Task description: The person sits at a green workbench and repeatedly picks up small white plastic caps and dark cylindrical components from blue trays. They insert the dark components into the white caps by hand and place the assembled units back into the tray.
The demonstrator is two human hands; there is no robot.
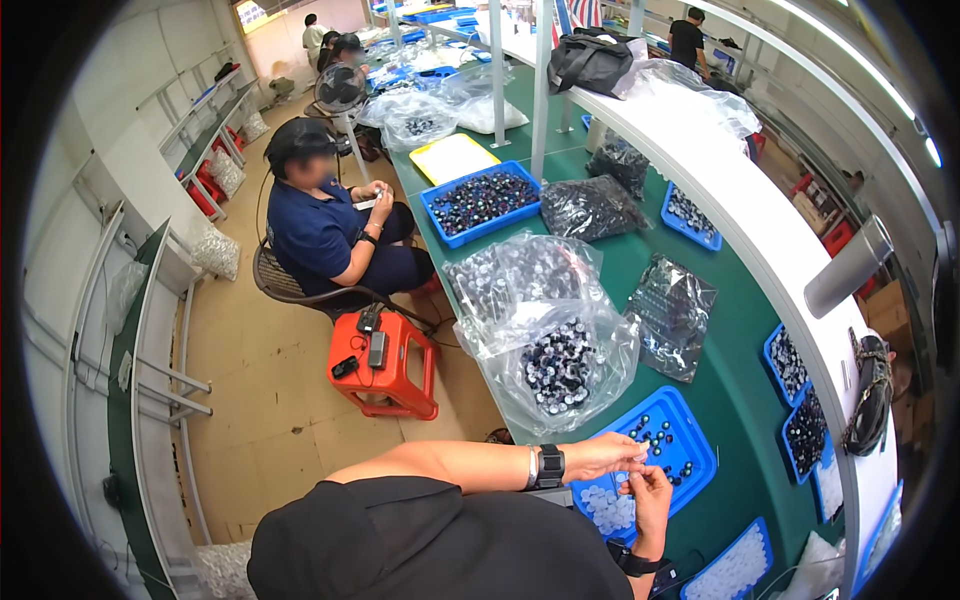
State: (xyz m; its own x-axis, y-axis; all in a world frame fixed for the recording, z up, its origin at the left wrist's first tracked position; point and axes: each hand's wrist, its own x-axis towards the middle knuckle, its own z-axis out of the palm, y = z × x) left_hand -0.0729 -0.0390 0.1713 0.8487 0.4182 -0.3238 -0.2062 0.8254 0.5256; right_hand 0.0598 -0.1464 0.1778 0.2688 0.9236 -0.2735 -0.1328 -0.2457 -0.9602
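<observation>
My left hand [603, 456] reaches in over a blue tray [703, 428], its fingers pinched on a small whitish piece [641, 458]. Right beside it is my right hand [652, 496], the fingertips closed close to that piece; whatever they grip is too small to make out. Inside the tray, shiny dark round pieces [655, 437] lie scattered beyond my hands. Translucent white round pieces [608, 510] are gathered in a part nearer to me. Just past the tray, an opened clear plastic bag [610, 385] holds many black and clear round pieces [560, 368].
A blue tray of white pieces [735, 565] stands at the near right. Farther along the green table [735, 380] lie a flat dark plastic bag [672, 315] and a full blue tray [470, 238]. A shelf [715, 150] overhangs the right side. A seated co-worker [320, 220] and red stool [385, 365] are left.
</observation>
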